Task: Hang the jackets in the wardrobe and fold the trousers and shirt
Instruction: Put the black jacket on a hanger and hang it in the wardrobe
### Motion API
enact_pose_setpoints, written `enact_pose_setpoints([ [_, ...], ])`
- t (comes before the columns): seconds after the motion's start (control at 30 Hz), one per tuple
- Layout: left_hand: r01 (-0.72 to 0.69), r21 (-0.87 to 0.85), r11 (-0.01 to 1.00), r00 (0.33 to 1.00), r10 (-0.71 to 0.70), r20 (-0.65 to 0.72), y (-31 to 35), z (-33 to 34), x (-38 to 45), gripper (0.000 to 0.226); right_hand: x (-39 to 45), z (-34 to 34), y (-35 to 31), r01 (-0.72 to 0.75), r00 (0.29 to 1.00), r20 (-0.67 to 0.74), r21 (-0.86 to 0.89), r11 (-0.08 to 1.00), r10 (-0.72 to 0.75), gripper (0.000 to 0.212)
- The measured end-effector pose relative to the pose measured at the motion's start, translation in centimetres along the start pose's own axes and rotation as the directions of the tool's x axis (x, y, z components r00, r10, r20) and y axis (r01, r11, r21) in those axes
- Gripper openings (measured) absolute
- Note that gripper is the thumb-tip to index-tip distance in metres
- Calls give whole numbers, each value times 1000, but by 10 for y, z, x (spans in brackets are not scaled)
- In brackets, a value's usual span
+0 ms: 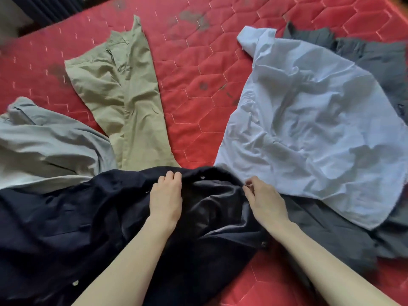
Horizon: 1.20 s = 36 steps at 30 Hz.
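While clothes are spread over a red quilted mattress (198, 120), a navy jacket (66, 228) is held at the near edge.

Hexagon stitching and dark stains are seen on the mattress. The left hand (165, 197) is curled over the jacket's collar edge, and the right hand (265, 197) pinches its glossy lining. Creased khaki trousers (123, 96) lie beyond, a rumpled pale blue shirt (309, 120) at right over dark grey cloth (379, 60), a light grey jacket (48, 146) at left.

Both hands (166, 196) on navy jacket (66, 228)
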<state>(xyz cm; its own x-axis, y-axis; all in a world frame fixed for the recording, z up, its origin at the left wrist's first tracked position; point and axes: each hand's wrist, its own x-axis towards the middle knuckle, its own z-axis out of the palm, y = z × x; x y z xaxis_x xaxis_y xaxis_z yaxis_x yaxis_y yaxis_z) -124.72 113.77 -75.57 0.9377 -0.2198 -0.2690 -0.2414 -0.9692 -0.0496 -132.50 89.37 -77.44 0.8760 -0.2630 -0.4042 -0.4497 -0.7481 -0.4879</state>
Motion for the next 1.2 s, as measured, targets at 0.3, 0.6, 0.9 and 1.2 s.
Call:
enact_pose_setpoints([
  [0.3,92,-279,956,996,-94,6,-24,-36,-32,11,5,-8,-14,0,992,119,339,941,-43,20],
  [0.6,-230,-38,972,973,229,-33,-65,-123,-93,59,-65,-105,-97,57,998,-55,664,745,-26,29],
  [0.9,-48,-146,988,943,-4,-333,-72,-292,-166,58,-189,-263,-186,411,895,-324,328,851,-307,18],
  [1.2,-81,-272,959,869,-66,-491,-58,-462,-237,48,-270,-423,-223,567,679,-467,-157,808,-567,32],
])
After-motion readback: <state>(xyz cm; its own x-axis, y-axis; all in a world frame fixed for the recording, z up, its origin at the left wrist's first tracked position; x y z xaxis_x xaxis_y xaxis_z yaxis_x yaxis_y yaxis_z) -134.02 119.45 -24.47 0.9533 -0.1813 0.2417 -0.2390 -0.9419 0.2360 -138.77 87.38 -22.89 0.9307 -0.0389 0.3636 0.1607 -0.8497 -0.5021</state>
